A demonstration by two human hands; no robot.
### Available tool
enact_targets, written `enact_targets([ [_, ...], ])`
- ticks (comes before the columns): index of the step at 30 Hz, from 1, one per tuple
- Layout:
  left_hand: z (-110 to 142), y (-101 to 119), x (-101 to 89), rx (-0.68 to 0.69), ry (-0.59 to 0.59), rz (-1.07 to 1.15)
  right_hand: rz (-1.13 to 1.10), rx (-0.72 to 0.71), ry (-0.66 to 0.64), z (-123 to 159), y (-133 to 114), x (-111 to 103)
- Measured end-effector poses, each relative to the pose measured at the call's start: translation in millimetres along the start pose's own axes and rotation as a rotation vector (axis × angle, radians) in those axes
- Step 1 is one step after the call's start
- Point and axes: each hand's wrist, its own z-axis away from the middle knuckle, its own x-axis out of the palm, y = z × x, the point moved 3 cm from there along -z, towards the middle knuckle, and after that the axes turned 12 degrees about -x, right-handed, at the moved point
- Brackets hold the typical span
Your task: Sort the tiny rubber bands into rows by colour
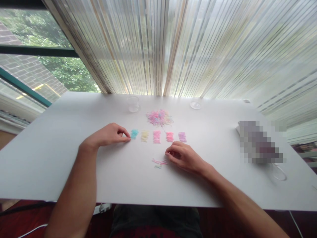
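Where the row of small colored bundles begins, the left hand (112, 135) sits beside the teal bundle (134, 134), thumb and fingertips together; the right hand (184, 156), fingers curled, is near the coral bundle (169, 137); whether either grips anything, I cannot tell.

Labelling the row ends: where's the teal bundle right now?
In the head view, the teal bundle of thin strands lies at the row's left end, just right of the left hand's fingers, with the pale yellow bundle on its other side.
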Motion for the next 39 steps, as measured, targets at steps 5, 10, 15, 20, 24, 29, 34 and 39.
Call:
enact_targets([
  [5,-2,-1,1.1,-0.01,-0.014,-0.012,0.006,-0.002,-0.014,0,0,0],
  [10,-2,-2,1.4,-0.008,-0.014,-0.005,0.001,-0.006,-0.015,0,0,0],
  [15,-1,-2,1.8,-0.015,-0.015,0.006,-0.003,0.01,-0.026,0,-1,0],
  [20,-3,-3,1.9,-0.002,-0.011,0.012,-0.001,0.007,-0.022,0,0,0],
  [24,-3,-4,1.1,0.008,-0.008,0.011,-0.007,0.008,-0.025,0,0,0],
  [29,3,8,2.4,0.053,0.059,0.05,-0.01,0.007,-0.018,0,0,1],
  [34,15,53,31.9,0.298,-0.067,0.027,-0.054,-0.028,-0.044,0,-2,1],
  [39,26,81,61.0,0.416,-0.227,-0.101,-0.033,-0.07,-0.096,1,-7,0],
])
